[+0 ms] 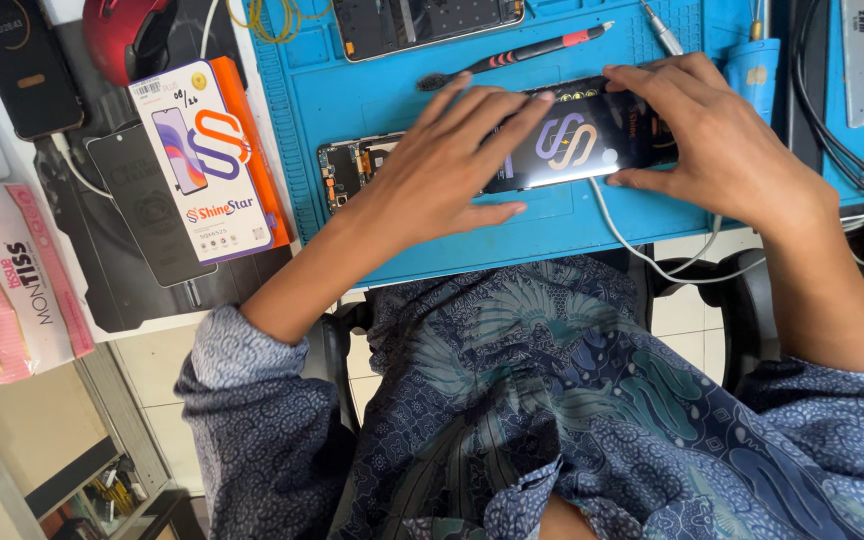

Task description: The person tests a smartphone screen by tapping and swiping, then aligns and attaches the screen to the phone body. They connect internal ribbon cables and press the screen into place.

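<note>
So both hands are on a smartphone [577,135] lying flat on a blue work mat [392,90], with its screen lit up and showing a big swirly logo. The left hand [452,160] has its fingers spread wide and lies over the left end of the phone, fingertips touching the top edge and the thumb stretched out along the bottom edge. The right hand [717,140] is curled around the right end, fingers over the far edge and thumb pressed at the near edge, so it pinches the phone across its width.

Just left of the phone, partly under the left hand, there's an opened phone body [352,165] with the circuit board showing. A white cable [642,250] trails off the near edge of the mat from under the phone. Behind the hands lies a black and red brush tool [517,55], and past that another dark phone panel [422,20].

Off the mat to the left sits an orange and white product box [217,160] on the surface, with a dark glass sheet [147,200] beside it and a pink tissue pack [12,280] further out.
</note>
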